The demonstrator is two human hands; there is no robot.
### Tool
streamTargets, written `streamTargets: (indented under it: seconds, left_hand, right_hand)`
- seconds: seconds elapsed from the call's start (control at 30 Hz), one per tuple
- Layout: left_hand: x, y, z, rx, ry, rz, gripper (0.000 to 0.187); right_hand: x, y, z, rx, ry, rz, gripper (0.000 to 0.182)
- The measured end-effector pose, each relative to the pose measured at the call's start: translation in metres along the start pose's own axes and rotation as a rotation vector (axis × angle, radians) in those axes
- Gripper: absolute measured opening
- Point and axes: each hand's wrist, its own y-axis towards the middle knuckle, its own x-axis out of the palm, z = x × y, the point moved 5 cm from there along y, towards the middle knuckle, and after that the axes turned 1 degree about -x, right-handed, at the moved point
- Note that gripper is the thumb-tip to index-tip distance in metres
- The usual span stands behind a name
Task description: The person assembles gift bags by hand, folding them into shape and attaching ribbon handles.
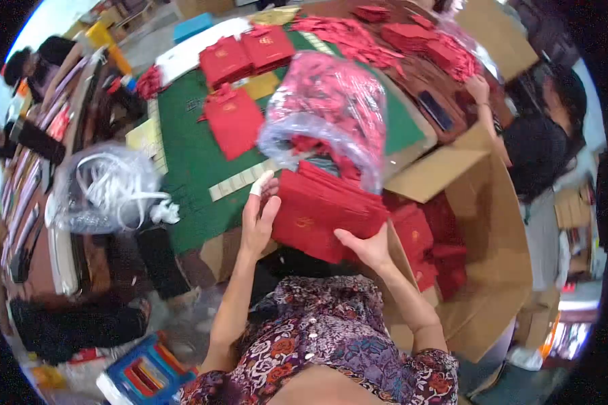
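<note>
Red pouches fill the centre, gathered in a thick, slightly fanned stack (327,219) with a small gold mark on its front, held above the near edge of a green table (182,135). The right hand (370,248) grips the stack's lower right side, thumb flat on the front, its fingers mostly hidden behind. The left hand (260,219) is half open at the stack's left edge, thumb and fingers apart, white wrap on one fingertip; whether it touches is unclear.

Just beyond the stack, a clear bag (327,94) bulges with red items, its mouth facing the wearer. Left of it lie more red pouches (233,121). To the right stands an open carton (496,270) with red pouches inside. Farther right, a person in black (537,145) reaches toward a red pile (452,57).
</note>
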Motion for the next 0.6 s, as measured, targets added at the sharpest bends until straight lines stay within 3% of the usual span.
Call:
streamTargets:
  seconds: [0.1, 0.33, 0.5, 0.6]
  left_hand:
    - [-0.038, -0.010, 0.004, -0.140, -0.098, 0.011, 0.049]
    - [-0.105, -0.020, -0.034, -0.055, 0.009, 0.208, 0.055]
    - [-0.102, -0.028, -0.046, -0.066, -0.081, 0.240, 0.058]
    - [-0.083, -0.025, -0.035, -0.011, -0.078, 0.294, 0.058]
  right_hand:
    - [0.049, 0.026, 0.023, -0.148, -0.120, -0.187, 0.055]
    - [0.118, 0.048, 0.051, -0.296, -0.206, -0.354, 0.068]
    - [0.114, 0.044, 0.077, -0.162, -0.125, -0.448, 0.081]
    - [0.105, 0.042, 0.095, -0.049, 0.107, -0.481, 0.095]
